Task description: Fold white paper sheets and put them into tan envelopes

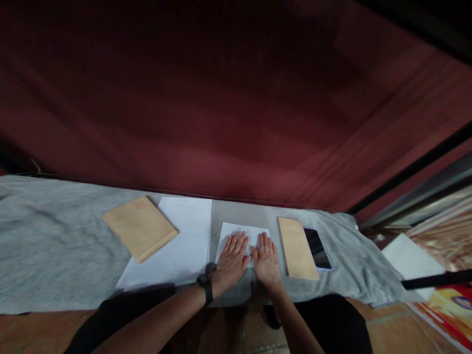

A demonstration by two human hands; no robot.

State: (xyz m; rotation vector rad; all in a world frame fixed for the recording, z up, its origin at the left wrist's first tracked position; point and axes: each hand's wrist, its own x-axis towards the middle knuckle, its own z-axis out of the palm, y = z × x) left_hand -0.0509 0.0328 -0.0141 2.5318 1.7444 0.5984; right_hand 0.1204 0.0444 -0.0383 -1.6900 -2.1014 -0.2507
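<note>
Both palms lie flat on a small white sheet of paper [227, 231], which may be folded; I cannot tell. My left hand [233, 255], with a dark watch on its wrist, covers the sheet's left and middle part, fingers stretched out. Over the right part rests my right hand [266, 258], its fingers slightly spread. Just right of that hand is a narrow brown envelope [298, 248]. Larger white paper [191, 241] lies to the left of my left hand. On top of it, partly overhanging its left side, sits a wider brown envelope [142, 226] with a faint reddish print.
A grey cloth [47, 246] covers the long narrow surface. A dark-screened phone [317, 248] lies beside the narrow envelope. Behind the surface rises a dark red wall [221, 123]. A white item and a red-yellow package [452, 312] are at the far right. Tiled floor shows below.
</note>
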